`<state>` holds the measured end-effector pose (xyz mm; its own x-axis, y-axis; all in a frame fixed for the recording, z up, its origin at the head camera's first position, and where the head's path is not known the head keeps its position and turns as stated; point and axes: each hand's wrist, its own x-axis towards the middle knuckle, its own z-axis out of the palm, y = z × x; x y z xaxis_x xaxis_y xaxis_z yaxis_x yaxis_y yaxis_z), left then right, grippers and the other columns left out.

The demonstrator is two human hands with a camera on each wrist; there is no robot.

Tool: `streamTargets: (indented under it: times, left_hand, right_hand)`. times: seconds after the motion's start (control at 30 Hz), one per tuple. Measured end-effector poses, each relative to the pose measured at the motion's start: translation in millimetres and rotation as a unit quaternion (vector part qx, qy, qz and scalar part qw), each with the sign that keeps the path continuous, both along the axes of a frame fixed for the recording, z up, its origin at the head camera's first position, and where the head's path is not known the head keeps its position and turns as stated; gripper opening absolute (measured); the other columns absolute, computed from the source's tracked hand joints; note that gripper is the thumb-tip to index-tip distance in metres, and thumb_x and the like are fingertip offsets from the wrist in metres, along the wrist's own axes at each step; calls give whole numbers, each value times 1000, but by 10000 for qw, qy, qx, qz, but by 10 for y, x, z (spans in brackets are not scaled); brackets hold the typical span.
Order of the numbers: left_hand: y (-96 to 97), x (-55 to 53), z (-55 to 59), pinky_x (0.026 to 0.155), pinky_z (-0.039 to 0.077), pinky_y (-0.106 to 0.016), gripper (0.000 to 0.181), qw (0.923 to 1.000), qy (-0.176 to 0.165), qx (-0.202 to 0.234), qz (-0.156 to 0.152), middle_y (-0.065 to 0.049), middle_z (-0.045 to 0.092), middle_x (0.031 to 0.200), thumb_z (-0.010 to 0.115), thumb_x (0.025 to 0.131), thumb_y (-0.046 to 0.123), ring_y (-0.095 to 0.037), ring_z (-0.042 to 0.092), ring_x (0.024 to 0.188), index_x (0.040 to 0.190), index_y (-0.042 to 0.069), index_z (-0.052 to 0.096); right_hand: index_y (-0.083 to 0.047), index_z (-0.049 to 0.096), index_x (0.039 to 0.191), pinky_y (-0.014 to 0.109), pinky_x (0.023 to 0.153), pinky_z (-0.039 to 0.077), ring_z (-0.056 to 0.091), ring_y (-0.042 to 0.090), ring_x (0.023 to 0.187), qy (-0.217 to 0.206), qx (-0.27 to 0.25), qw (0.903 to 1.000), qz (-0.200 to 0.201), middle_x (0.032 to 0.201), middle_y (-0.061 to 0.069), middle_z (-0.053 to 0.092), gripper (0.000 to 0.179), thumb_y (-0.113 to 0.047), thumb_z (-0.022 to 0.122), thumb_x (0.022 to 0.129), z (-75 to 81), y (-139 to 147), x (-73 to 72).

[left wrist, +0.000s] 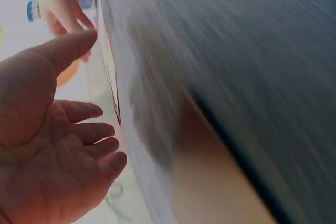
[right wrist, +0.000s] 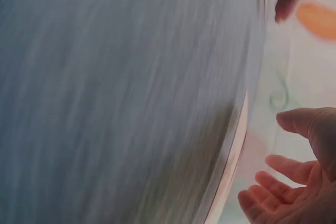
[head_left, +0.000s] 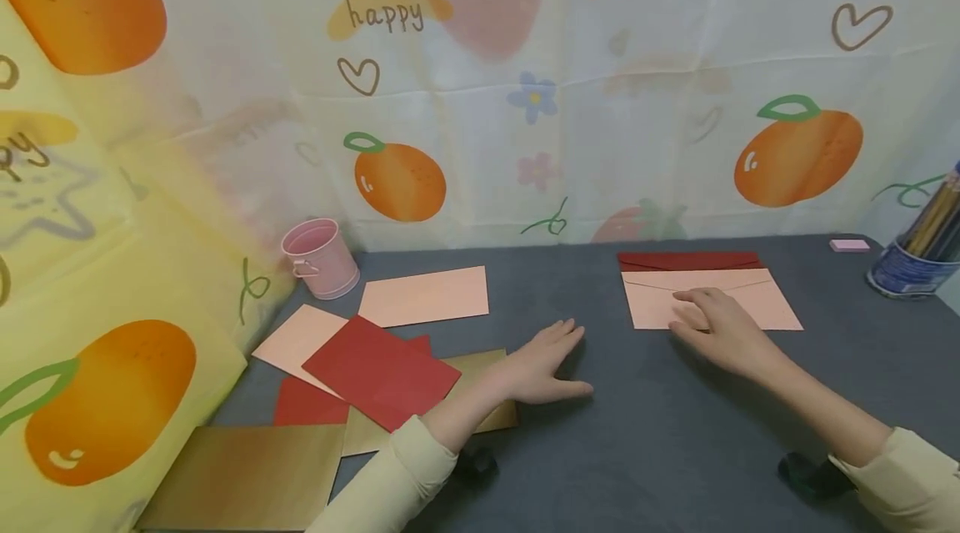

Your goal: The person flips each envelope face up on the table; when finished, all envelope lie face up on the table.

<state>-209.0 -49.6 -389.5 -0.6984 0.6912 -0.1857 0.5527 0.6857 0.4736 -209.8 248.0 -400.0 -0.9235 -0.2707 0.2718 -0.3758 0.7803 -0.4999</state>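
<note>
My left hand [head_left: 542,366] is held over the dark table [head_left: 600,450], fingers extended and thumb spread, holding nothing. Just left of it lie a gold envelope [head_left: 480,364] and a red envelope [head_left: 382,370], the latter partly overlapped by my forearm in the head view. On the right, my right hand [head_left: 723,334] hovers over the lower part of a pink envelope [head_left: 765,308] with its flap line showing. Its fingers are loosely bent and empty, and a gap shows between hand and envelope in the right wrist view. A dark red envelope [head_left: 690,261] peeks out behind the pink one.
More envelopes overlap at left: a pink one [head_left: 292,341], another red one [head_left: 307,404] and a large gold one [head_left: 247,475]. A separate pink envelope [head_left: 427,297] lies behind them, near a pink bucket [head_left: 322,262]. A pen holder [head_left: 911,270] and a pink eraser [head_left: 849,245] stand far right.
</note>
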Motion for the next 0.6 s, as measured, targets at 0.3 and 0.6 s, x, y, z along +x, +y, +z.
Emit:
streamTargets:
  times: [0.3, 0.6]
  left_hand:
    - [-922, 129, 131, 117, 16, -47, 96, 9989, -443, -100, 61, -6, 6, 163, 66, 88, 52, -22, 2, 149, 157, 10, 14]
    - [-1855, 308, 202, 112, 25, -54, 112, 9961, -589, -335, 564, -10, 12, 162, 81, 73, 53, -30, 9, 148, 156, 11, 20]
  right_hand:
    - [3, 54, 133, 58, 97, 40, 49, 41, 122, -270, 77, 9960, 847, 133, 22, 51, 51, -22, 69, 91, -21, -731, 157]
    - [0, 48, 140, 53, 105, 36, 42, 35, 133, -591, 171, 9819, 1789, 143, 17, 46, 58, -29, 67, 93, -61, -1376, 300]
